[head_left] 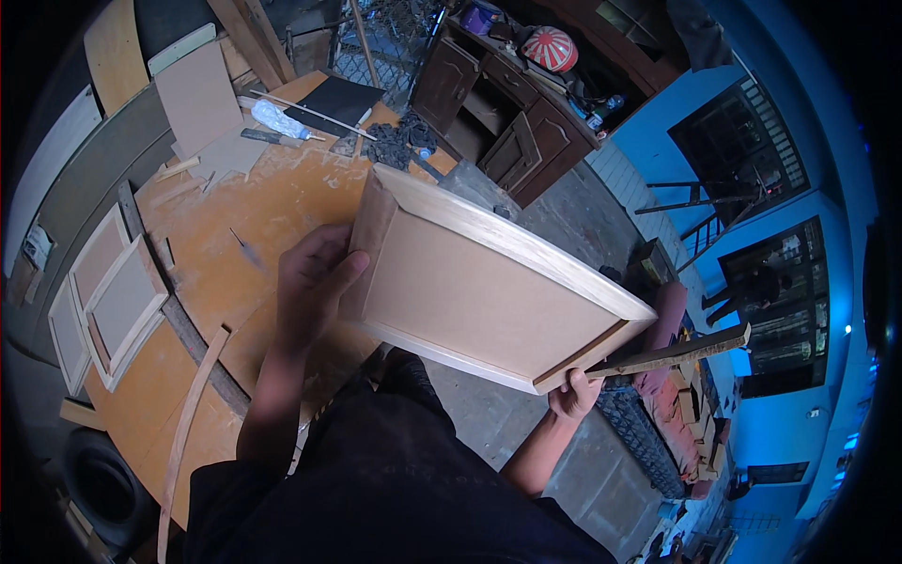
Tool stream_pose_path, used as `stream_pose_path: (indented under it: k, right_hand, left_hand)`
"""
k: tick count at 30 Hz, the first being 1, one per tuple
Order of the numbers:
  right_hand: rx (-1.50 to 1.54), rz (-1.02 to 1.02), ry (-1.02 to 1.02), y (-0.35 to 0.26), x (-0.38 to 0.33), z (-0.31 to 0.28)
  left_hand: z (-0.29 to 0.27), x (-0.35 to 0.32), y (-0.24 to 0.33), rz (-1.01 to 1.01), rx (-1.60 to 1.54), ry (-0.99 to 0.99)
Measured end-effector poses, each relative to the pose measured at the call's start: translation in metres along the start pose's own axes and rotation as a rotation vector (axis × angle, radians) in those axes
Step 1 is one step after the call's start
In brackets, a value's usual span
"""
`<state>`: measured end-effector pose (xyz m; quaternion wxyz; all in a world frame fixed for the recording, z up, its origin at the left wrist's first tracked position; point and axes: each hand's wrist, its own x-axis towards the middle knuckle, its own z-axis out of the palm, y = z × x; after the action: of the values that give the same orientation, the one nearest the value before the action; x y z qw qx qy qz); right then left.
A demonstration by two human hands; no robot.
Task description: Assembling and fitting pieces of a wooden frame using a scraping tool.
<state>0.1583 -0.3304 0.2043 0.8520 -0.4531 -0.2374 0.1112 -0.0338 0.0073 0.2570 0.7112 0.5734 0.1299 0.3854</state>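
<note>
Between my two hands a wooden frame with a flat tan panel [479, 282] is held up, tilted, over the table's right side. My left hand [318, 282] grips its left end, the thumb lying on the darker end rail. At the lower right corner my right hand [574, 393] is closed on the frame, thumb on the rail. A rough wood strip [676, 352] sticks out to the right just beyond that hand; whether the hand touches it I cannot tell. Several similar small framed panels [125, 299] lean together at the table's left side.
The orange-brown worktable [202, 246] bears a screwdriver-like tool [246, 246], a plastic-wrapped tube [278, 119], a black sheet [335, 103] and dark cloth [399, 141]. A long wood strip [193, 423] crosses its near edge. Beyond stands a dark cabinet [512, 113]; a tyre [108, 484] lies lower left.
</note>
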Motion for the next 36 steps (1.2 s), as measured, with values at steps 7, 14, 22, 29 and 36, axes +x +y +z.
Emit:
stream_pose_path:
  k: [7,14,22,29,36]
  right_hand:
    - [-0.164,-0.015,0.019,-0.004,0.000,0.011]
    - [-0.385,-0.034,0.059,-0.012,0.003,0.066]
    - [-0.611,-0.057,-0.098,-0.009,-0.004,0.071]
    - [-0.810,-0.325,-0.325,-0.008,-0.006,0.107]
    - [-0.835,-0.439,-0.299,-0.002,-0.006,0.125]
  left_hand:
    - [-0.003,0.006,-0.004,-0.051,0.065,0.016]
    - [-0.008,0.017,-0.014,-0.050,0.006,0.189]
    - [-0.013,0.028,-0.021,-0.058,0.132,0.296]
    - [-0.011,0.037,-0.028,-0.052,0.300,0.359]
    - [-0.001,0.029,-0.028,0.168,0.843,0.198]
